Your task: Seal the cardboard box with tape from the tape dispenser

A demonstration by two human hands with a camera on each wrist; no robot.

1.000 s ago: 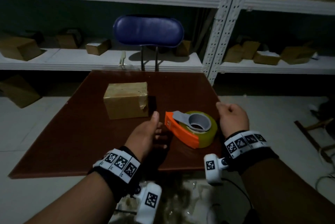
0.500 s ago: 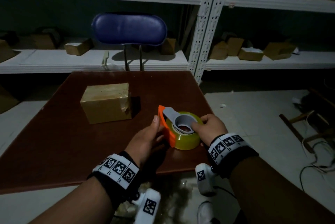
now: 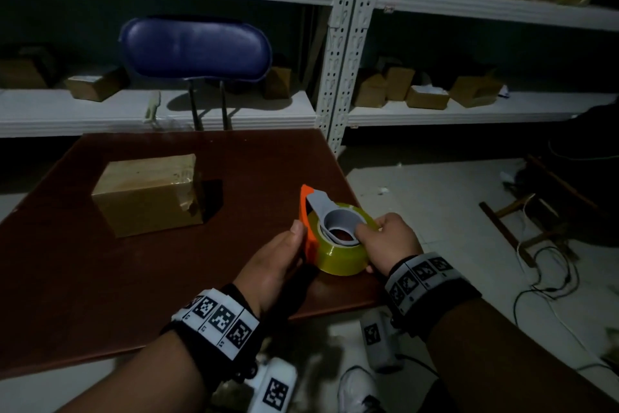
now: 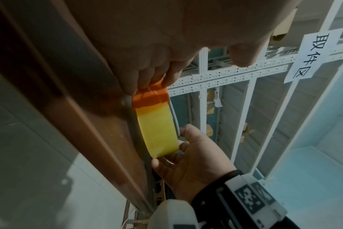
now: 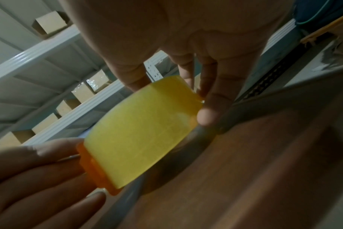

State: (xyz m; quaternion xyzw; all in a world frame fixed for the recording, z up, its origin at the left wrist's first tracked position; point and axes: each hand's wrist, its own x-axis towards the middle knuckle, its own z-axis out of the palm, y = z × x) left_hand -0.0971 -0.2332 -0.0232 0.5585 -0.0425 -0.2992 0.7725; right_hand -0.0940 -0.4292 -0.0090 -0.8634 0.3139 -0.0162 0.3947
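A brown cardboard box (image 3: 147, 195) with tape across its top sits on the left part of the dark red table (image 3: 100, 278). The orange tape dispenser (image 3: 335, 238) with its yellow roll (image 4: 157, 128) is at the table's near right corner, to the right of the box. My right hand (image 3: 385, 242) grips the roll, thumb at the grey hub and fingers (image 5: 211, 99) down its far side. My left hand (image 3: 281, 255) lays fairly straight fingers (image 4: 147, 80) against the orange end, its thumb loose above. Whether the dispenser rests on the table is unclear.
A blue chair (image 3: 196, 47) stands behind the table. White shelving (image 3: 338, 44) with several cardboard boxes lines the back wall. Cables and wooden pieces (image 3: 536, 228) lie on the floor to the right. The table's right edge is just beside the dispenser.
My right hand came in from the right and took hold of the roll. The left hand moved against the orange end. The dispenser turned so its orange end points away.
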